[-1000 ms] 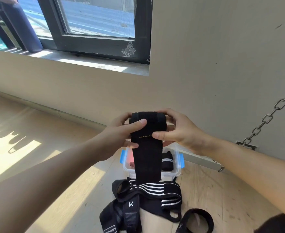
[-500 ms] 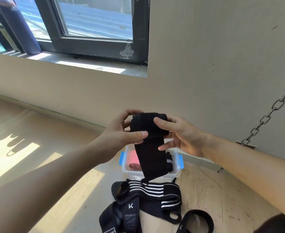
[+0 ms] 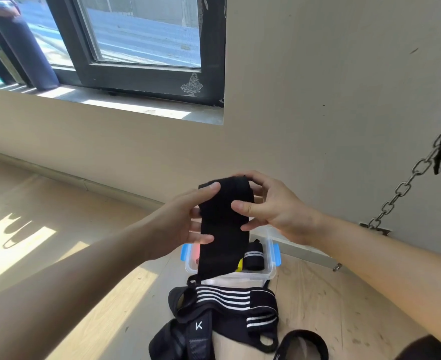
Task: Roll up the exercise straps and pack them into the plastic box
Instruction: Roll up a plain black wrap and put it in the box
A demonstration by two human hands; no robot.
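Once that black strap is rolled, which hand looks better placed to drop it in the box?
Probably the right hand: its fingers curl over the rolled top of the black fabric strap, thumb in front. The left hand holds just its side edge.

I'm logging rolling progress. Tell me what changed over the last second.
The left hand and right hand regripped the black strap, turning its rolled top: the left thumb slid up to the upper left edge, the right thumb settled on the front. Neither let go; the tail hangs about as long. The plastic box, the rolled strap inside and the floor pile stayed put.
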